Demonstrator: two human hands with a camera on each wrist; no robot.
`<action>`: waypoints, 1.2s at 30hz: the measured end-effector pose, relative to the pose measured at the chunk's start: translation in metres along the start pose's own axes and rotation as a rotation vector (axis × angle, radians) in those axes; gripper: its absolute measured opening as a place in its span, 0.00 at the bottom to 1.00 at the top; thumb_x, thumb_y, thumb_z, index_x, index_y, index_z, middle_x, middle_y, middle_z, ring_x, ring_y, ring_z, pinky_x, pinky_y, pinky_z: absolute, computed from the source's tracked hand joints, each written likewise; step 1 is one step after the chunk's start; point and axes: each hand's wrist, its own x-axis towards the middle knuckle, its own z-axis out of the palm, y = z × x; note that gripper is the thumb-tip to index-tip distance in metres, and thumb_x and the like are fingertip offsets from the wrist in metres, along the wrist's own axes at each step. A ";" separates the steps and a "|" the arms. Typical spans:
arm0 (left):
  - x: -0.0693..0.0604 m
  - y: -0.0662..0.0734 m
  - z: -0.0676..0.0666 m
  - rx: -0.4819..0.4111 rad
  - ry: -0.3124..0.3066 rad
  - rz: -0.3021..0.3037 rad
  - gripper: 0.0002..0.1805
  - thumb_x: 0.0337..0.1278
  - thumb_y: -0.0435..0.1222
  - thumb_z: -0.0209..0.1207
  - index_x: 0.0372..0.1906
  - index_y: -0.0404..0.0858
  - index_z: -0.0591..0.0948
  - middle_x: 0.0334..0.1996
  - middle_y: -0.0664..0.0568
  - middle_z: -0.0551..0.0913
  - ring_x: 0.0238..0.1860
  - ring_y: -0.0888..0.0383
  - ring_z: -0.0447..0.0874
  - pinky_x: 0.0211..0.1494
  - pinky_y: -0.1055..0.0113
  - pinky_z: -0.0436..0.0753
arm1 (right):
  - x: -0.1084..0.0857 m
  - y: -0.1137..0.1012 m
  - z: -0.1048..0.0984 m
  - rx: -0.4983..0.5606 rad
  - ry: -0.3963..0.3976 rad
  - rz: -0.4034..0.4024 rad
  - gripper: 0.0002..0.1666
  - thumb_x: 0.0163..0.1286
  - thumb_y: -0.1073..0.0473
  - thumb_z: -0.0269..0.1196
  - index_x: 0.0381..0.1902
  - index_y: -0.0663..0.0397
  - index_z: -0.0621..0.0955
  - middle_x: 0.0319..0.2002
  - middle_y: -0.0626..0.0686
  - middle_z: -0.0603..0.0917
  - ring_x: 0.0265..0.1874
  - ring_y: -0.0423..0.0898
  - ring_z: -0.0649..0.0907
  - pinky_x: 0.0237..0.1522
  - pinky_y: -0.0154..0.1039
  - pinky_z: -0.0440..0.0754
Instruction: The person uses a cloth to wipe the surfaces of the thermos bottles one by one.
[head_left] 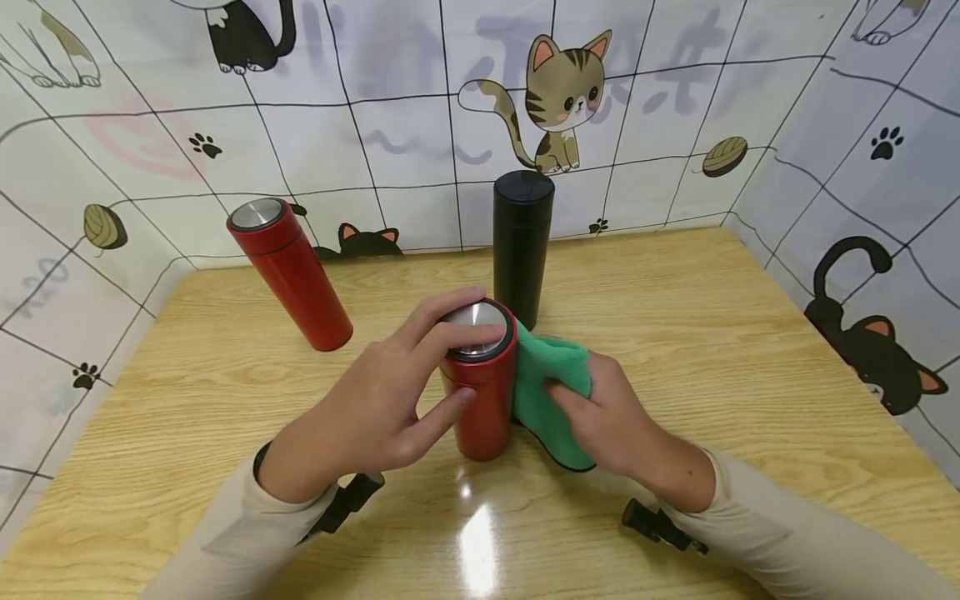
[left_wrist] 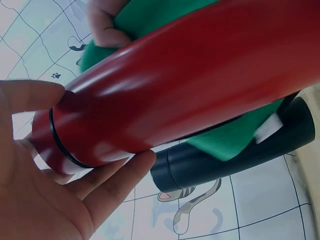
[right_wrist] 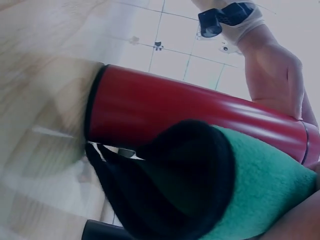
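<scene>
An upright red bottle (head_left: 483,408) with a silver lid stands at the middle of the table. My left hand (head_left: 382,392) grips its top, thumb on the near side and fingers over the lid; in the left wrist view the fingers curve round the bottle's (left_wrist: 180,75) upper end. On the bottle's right side, my right hand (head_left: 611,417) pinches a green cloth (head_left: 547,400) that lies against the red wall. The cloth (right_wrist: 270,180) hangs folded, its dark edge toward the table in the right wrist view. Parts of the right fingers are hidden by the cloth.
A black bottle (head_left: 521,250) stands just behind the red one. Another red bottle (head_left: 292,275) stands at the back left. The wooden table (head_left: 675,333) is bordered by walls (head_left: 405,142) with cat drawings at the back and both sides.
</scene>
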 end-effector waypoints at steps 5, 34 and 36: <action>0.001 0.002 0.000 0.039 -0.020 -0.016 0.38 0.56 0.41 0.70 0.70 0.46 0.66 0.77 0.51 0.58 0.22 0.65 0.70 0.31 0.74 0.77 | -0.001 -0.002 -0.001 0.060 0.027 -0.029 0.27 0.68 0.76 0.49 0.64 0.68 0.76 0.60 0.62 0.81 0.57 0.33 0.81 0.57 0.30 0.79; 0.002 0.000 0.002 -0.104 0.008 0.008 0.32 0.57 0.32 0.68 0.66 0.46 0.71 0.75 0.46 0.58 0.65 0.49 0.73 0.53 0.66 0.84 | 0.004 -0.002 -0.007 -0.076 -0.077 0.012 0.29 0.69 0.73 0.50 0.68 0.57 0.74 0.62 0.53 0.82 0.59 0.45 0.81 0.60 0.35 0.79; 0.002 0.000 0.003 -0.124 0.008 0.016 0.32 0.58 0.31 0.68 0.66 0.45 0.71 0.75 0.45 0.57 0.67 0.50 0.71 0.54 0.66 0.84 | 0.003 -0.004 -0.008 -0.049 -0.048 -0.006 0.28 0.71 0.73 0.50 0.68 0.58 0.75 0.62 0.54 0.81 0.59 0.45 0.82 0.58 0.33 0.80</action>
